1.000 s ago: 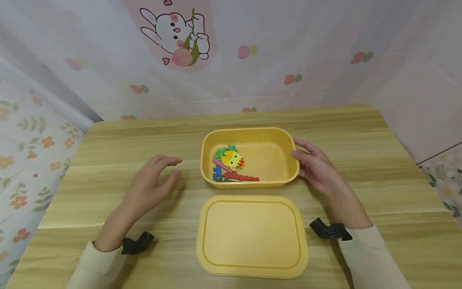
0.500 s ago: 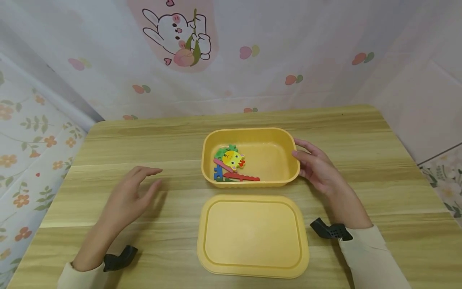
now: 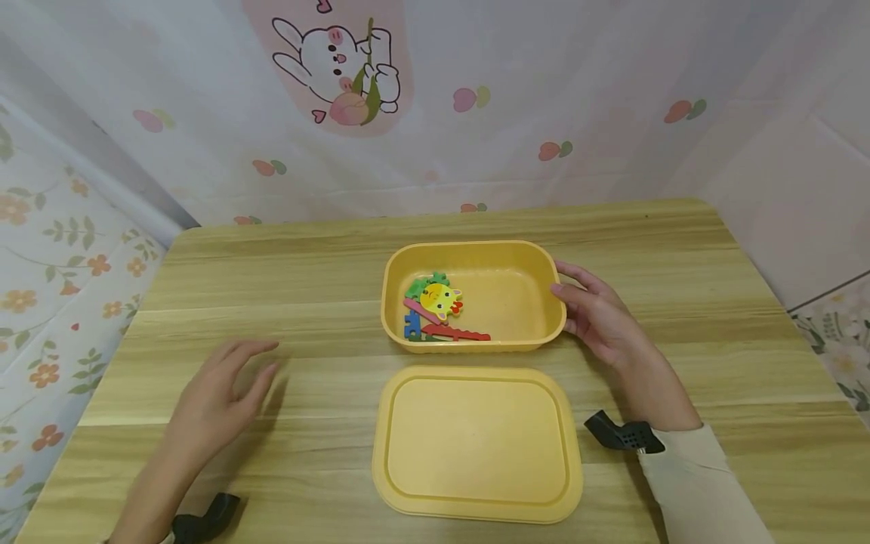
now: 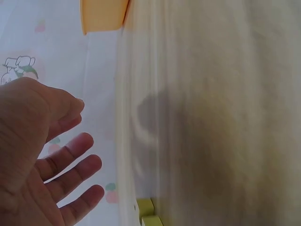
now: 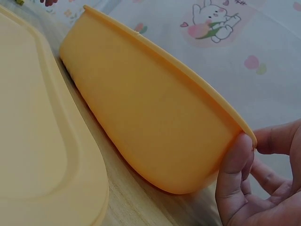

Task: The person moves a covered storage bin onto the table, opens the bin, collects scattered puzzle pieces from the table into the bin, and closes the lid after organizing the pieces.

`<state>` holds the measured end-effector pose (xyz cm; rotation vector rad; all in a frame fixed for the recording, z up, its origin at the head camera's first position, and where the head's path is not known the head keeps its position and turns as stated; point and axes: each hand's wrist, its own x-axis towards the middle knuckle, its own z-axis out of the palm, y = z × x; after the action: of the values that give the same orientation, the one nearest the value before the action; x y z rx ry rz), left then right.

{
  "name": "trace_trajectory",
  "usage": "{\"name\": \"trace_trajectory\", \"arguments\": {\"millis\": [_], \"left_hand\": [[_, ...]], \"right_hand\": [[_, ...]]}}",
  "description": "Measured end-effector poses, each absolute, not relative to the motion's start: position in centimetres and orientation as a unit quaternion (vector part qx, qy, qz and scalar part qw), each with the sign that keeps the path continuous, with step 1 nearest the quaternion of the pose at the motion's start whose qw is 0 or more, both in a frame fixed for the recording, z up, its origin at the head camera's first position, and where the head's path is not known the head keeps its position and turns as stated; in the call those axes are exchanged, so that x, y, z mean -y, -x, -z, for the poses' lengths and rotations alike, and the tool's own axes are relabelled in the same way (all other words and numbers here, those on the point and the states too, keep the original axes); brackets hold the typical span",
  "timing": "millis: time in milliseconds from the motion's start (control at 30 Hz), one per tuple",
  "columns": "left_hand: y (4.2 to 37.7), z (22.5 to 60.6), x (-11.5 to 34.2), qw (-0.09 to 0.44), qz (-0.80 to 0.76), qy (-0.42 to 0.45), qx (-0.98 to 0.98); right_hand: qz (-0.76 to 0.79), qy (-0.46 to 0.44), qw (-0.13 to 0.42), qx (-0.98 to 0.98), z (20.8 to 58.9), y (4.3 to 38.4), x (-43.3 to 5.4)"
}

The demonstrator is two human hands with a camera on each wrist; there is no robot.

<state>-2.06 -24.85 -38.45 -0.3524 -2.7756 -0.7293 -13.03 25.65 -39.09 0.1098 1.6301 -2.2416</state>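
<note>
A yellow plastic box [image 3: 519,302] stands on the table with several small colored pieces in its left end. My right hand [image 3: 601,321] pinches its right rim; the right wrist view shows thumb and finger at the rim of the box [image 5: 155,108]. Among the pieces are a yellow giraffe head [image 3: 440,301], a red wavy strip [image 3: 455,332], a blue piece [image 3: 411,325], a green piece [image 3: 416,289] and a pink stick [image 3: 421,310]. Left of the box, my left hand [image 3: 211,400] hovers over the table with loosely bent fingers, holding nothing.
The flat yellow lid [image 3: 478,444] lies in front of the box. Wooden table [image 3: 313,264] surface extends on both sides, with a printed curtain [image 3: 421,151] behind. Two olive-green blocks [image 4: 146,207] show at the bottom of the left wrist view.
My left hand has moved away from the box, leftward and toward the near edge. My right hand stays at the box rim; the box and lid look unmoved.
</note>
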Motion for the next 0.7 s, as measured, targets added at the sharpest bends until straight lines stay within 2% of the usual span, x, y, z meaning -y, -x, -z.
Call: {"name": "trace_trajectory", "arguments": {"millis": [700], "left_hand": [[-1.9,39.8,28.1,0.135,0.217,0.081,0.963]], "right_hand": [[0.800,-0.027,0.183,-0.571,39.3,12.9,-25.6]]}}
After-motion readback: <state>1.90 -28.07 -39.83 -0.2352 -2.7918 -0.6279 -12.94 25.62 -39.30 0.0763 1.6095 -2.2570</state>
